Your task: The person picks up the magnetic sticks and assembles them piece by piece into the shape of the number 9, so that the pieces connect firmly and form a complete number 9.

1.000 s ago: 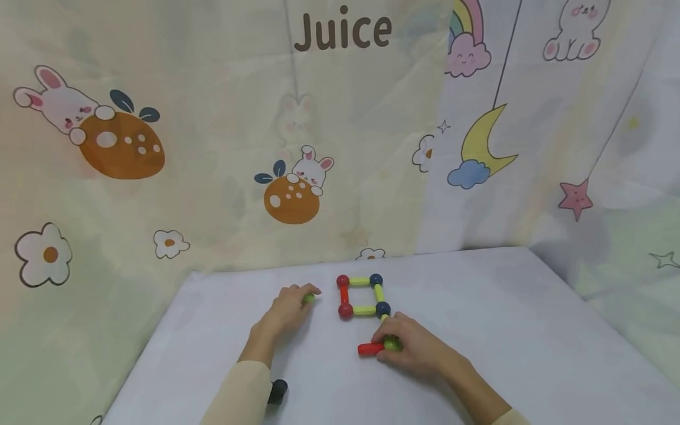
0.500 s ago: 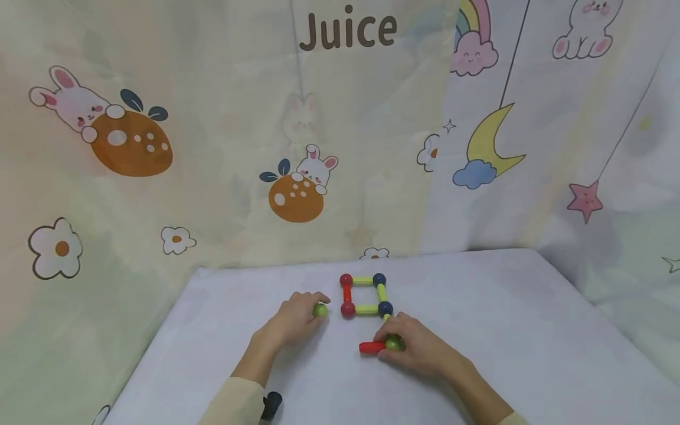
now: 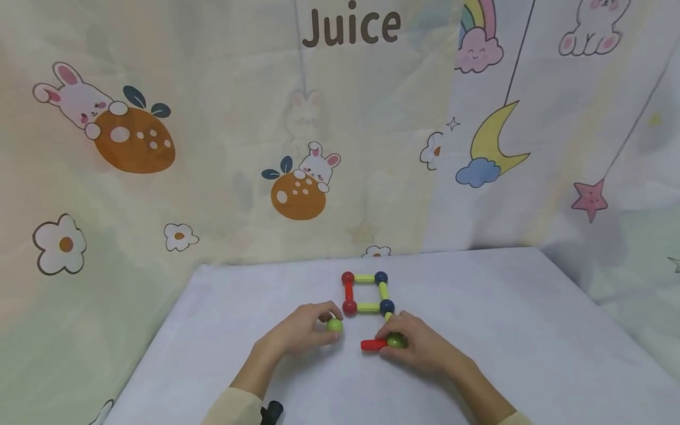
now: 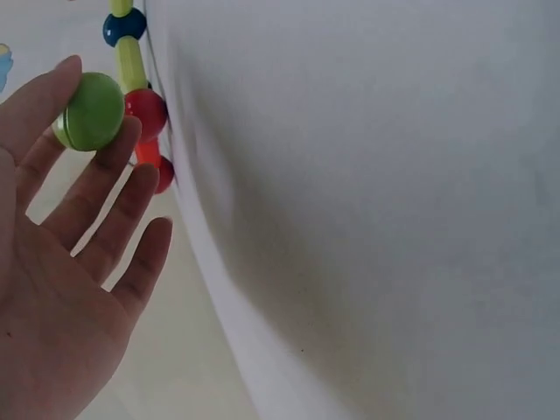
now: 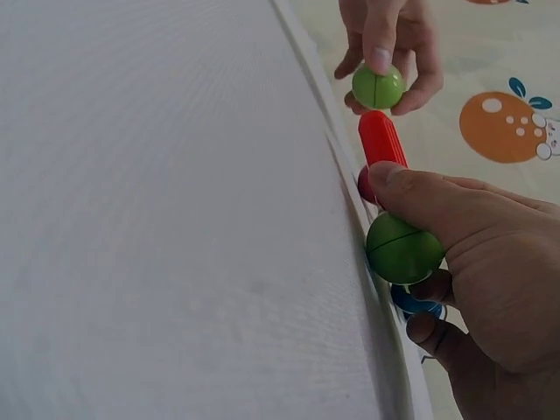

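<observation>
My left hand point(image 3: 305, 328) pinches a light green ball point(image 3: 334, 326) between thumb and fingers, left of the free end of a red stick point(image 3: 373, 345). My right hand point(image 3: 422, 342) grips that stick where it meets a darker green ball point(image 5: 404, 248). From this ball a yellow-green stick, mostly covered by the right fingers, leads up to the near blue ball point(image 3: 386, 307). Beyond the hands lies a square of sticks and balls: two red balls on its left, blue ones on its right, a red stick point(image 3: 348, 292) on the left side and yellow-green sticks point(image 3: 368, 307) elsewhere.
A white cloth covers the table point(image 3: 510, 330). Beside the left sleeve, near the bottom edge of the head view, lies a black object point(image 3: 273, 411). A printed curtain point(image 3: 223, 147) with rabbits and flowers hangs behind the table.
My left hand has moved right and nearer to me with the light green ball, approaching the red stick's end. The right hand keeps its grip in nearly the same place.
</observation>
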Available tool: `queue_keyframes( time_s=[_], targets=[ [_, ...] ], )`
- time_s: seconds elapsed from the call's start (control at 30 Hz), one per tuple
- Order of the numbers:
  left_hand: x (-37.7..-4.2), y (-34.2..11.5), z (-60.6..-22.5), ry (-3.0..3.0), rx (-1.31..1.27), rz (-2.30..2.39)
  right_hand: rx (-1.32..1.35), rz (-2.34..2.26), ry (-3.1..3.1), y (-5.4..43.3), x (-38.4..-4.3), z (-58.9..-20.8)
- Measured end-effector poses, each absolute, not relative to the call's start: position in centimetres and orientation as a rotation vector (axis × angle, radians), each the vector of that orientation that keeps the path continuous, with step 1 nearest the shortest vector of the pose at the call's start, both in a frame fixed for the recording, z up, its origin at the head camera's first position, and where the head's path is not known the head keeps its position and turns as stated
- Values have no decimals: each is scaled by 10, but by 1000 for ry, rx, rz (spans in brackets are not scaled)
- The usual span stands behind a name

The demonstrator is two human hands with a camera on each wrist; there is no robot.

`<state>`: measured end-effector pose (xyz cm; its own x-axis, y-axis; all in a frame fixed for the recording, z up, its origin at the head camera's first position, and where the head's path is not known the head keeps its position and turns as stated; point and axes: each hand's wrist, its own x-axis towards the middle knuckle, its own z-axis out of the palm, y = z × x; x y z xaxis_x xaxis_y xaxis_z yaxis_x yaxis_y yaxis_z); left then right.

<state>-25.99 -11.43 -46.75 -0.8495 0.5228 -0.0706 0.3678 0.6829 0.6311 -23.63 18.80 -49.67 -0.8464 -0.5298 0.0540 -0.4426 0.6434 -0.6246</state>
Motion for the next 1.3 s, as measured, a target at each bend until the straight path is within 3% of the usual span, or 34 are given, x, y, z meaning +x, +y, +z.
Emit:
queue_keyframes(
  time_s=[0.87,1.3],
  targets=[
    [-247,-109,-463,2565,761,865,-823,-1011,2748,185,-231,-504],
    [-250,-94,-470,2578,900,892,-853,-995,2765,190,-234,-497]
  ],
)
